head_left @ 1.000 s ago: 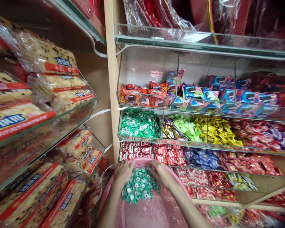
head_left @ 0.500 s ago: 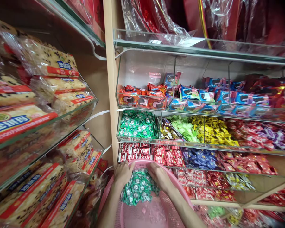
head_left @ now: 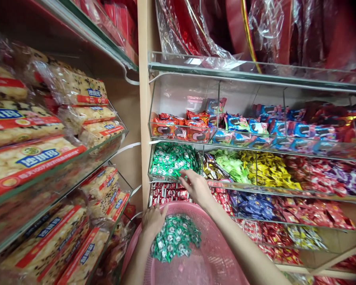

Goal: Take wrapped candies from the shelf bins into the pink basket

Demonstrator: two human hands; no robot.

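Observation:
A pink plastic basket (head_left: 225,241) is in front of me at the bottom of the view, with a heap of green-wrapped candies (head_left: 175,239) in its far part. My left hand (head_left: 152,221) grips the basket's far left rim, thumb on the inner side. Above the rim, my right hand (head_left: 197,190) reaches forward, fingers apart and holding nothing that I can see. Its fingertips are at the front edge of a clear shelf bin full of the same green-wrapped candies (head_left: 175,158).
Light-green (head_left: 230,164) and yellow candies (head_left: 267,166) fill neighbouring bins. Red-and-white packets (head_left: 167,192) lie on the tier below. A glass shelf edge (head_left: 240,75) runs across above. Packaged puffed-grain bars (head_left: 38,158) are stacked on the left shelves, beside a wooden upright (head_left: 144,118).
My right hand has left the basket and risen to the green candy bin's front edge. The left hand stays on the rim. The view has shifted slightly.

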